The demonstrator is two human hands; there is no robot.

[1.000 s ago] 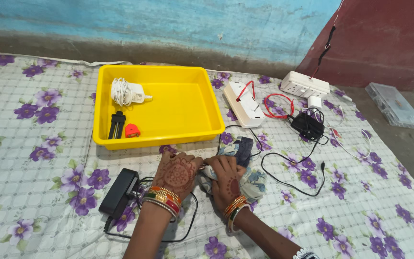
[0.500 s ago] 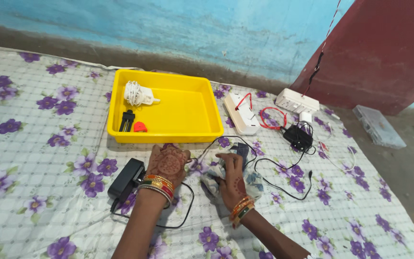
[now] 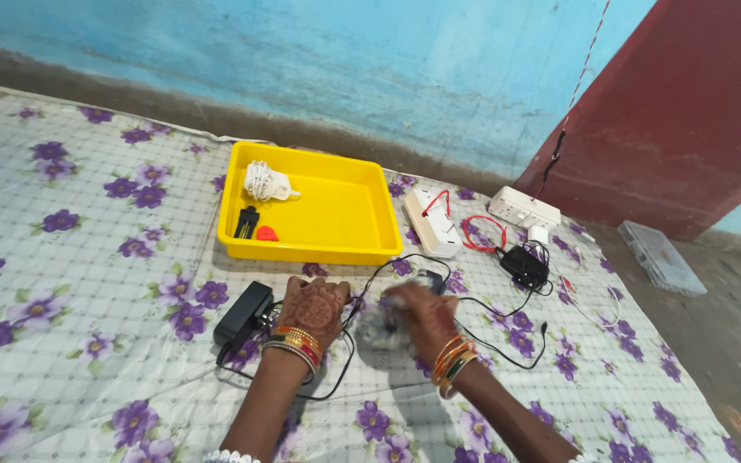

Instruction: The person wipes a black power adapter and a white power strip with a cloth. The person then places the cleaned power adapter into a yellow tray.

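- Patterned cloth (image 3: 383, 324), bunched and blurred, was clamped in the grip of the right hand (image 3: 426, 315), lifted just off the floral sheet (image 3: 87, 283) near the middle of its front half.
- Henna covered the left hand (image 3: 313, 307), which lay flat, fingers spread, pressing down on a black cable (image 3: 336, 377) just left of the cloth; its grip was not closed on anything.
- Bangles ringed both wrists.
- Just left of the left hand lay a black adapter brick (image 3: 244, 313), its cable looping under that wrist.
- Beyond both hands, toward the sheet's far edge, sat a yellow tray (image 3: 345, 231) holding a coiled white charger (image 3: 268, 183), a small black part (image 3: 246, 222) and a small red piece (image 3: 267, 233).
- Right of the tray lay a white power strip (image 3: 430, 223) with a red wire (image 3: 480, 231), then a second white socket board (image 3: 523, 207) near the far right corner.
- A black charger (image 3: 522, 266) with tangled leads lay beside them.
- Off the sheet's right edge, a clear plastic box (image 3: 660, 257) rested on the bare floor.
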